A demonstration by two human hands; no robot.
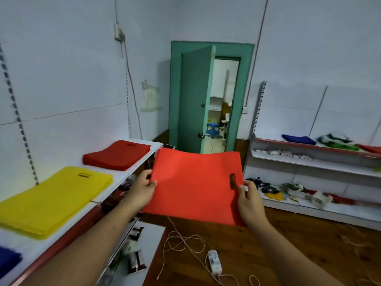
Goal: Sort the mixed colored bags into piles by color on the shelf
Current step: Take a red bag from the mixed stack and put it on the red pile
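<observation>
Orange-red flat non-woven fabric bag [195, 182] with a cut-out handle slot is stretched between your hands, in the air just beside the end of the white shelf [132, 170]. It looks light, thin and floppy, so keep pinching opposite edges. Your left hand [142, 190] pinches the left edge, your right hand [249, 200] the right edge beside the slot, both forearms reaching forward. On the shelf lie a dark red bag pile [117, 154] and a yellow bag pile [53, 199].

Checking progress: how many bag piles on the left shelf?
3: red pile at the far end, yellow pile mid-shelf, blue pile nearest, cut off by the frame; more may be hidden.
</observation>
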